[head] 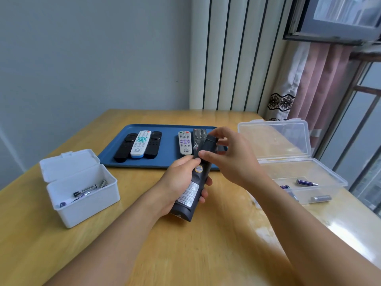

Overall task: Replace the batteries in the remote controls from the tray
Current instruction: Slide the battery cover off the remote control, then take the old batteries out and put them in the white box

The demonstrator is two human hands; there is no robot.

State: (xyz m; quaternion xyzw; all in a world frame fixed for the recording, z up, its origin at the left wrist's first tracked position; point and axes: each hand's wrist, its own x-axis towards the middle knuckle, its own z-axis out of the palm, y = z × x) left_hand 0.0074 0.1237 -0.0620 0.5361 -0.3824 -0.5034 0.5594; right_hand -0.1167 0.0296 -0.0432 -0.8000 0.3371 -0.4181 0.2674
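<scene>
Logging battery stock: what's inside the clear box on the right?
The clear box holds loose batteries: one purple, one grey, and more purple ends by the right forearm. The forearm hides that corner, so no full count.

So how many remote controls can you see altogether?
6. Five lie on the blue tray: three side by side at its left, two at its right. One is gripped in the left hand.

a wooden table (206, 254) stands in a corner. pale grey wall (82, 58) behind it, white panelling (231, 58) with dark vertical grooves beside that. at right, a pink curtain (321, 79) with lace trim, and a window (350, 15) letting in daylight.
</scene>
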